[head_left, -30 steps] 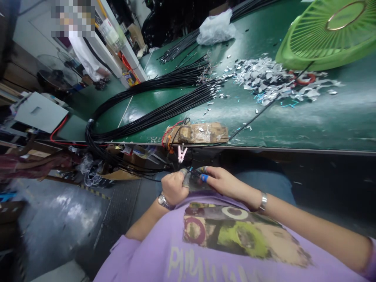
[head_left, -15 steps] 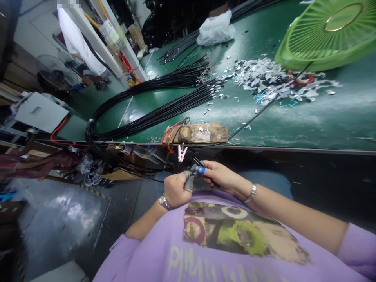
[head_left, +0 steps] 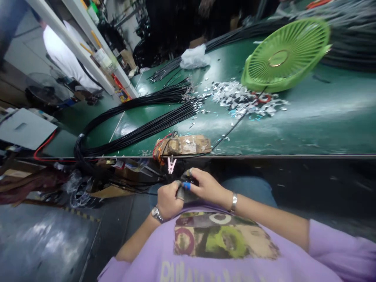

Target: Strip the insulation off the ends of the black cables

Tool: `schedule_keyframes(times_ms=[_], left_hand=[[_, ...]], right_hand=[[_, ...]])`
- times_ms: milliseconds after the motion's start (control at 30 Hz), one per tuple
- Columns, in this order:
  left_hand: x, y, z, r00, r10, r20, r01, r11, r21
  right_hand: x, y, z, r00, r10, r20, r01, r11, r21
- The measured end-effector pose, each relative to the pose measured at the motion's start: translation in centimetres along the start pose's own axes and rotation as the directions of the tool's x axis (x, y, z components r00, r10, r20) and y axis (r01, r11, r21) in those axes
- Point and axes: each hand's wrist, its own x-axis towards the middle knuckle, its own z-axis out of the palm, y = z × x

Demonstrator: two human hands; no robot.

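Note:
My left hand [head_left: 170, 199] is a fist around a black cable [head_left: 152, 193], which comes in from the left under the table edge. Grey wrapping covers some of its fingers. Right against it, my right hand [head_left: 207, 188] pinches at the cable's end, a blue band on the thumb and grey wrapping on a fingertip. The fingers hide the cable's tip. Both hands are above my lap, just below the table edge. A pink clothespin [head_left: 172, 165] hangs at the edge near them, below a wooden block [head_left: 190, 145] with red and black wires.
On the green table [head_left: 308, 135] a looped bundle of black cables [head_left: 141, 134] bends over the left edge. Silvery scraps [head_left: 232, 95] lie in a heap by a green fan [head_left: 293, 51]. Behind are a plastic bag [head_left: 194, 58] and more cables. A person in white [head_left: 63, 51] stands far left.
The view has shifted, so the table things appear lower and further left. My right fingers have closed in against my left fist, and the thin wire ends seen there before are now hidden.

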Motion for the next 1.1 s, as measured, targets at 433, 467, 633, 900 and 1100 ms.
schedule_keyframes(times_ms=[433, 467, 633, 900, 1100], left_hand=[[0.2, -1.2, 0.8, 0.970, 0.243, -0.017, -0.238, 0.960, 0.145], [0.3, -1.1, 0.7, 0.969, 0.249, -0.012, -0.244, 0.958, 0.151], [0.9, 0.0, 0.6, 0.962, 0.265, 0.061, -0.272, 0.947, 0.169], [1.0, 1.3, 1.5, 0.956, 0.087, 0.279, -0.118, 0.989, 0.093], [3.1, 0.0, -0.6, 0.772, -0.030, 0.634, 0.431, 0.758, -0.489]], right_hand=[[0.7, -1.5, -1.7, 0.965, 0.159, 0.209, -0.073, 0.927, -0.367], [0.6, -1.3, -1.7, 0.966, 0.166, 0.198, -0.094, 0.939, -0.330], [-0.1, 0.8, -0.7, 0.948, 0.292, 0.126, -0.316, 0.912, 0.260], [-0.8, 2.3, 1.5, 0.781, 0.477, 0.403, -0.545, 0.206, 0.813], [-0.8, 1.6, 1.2, 0.872, 0.367, 0.324, -0.427, 0.245, 0.870]])
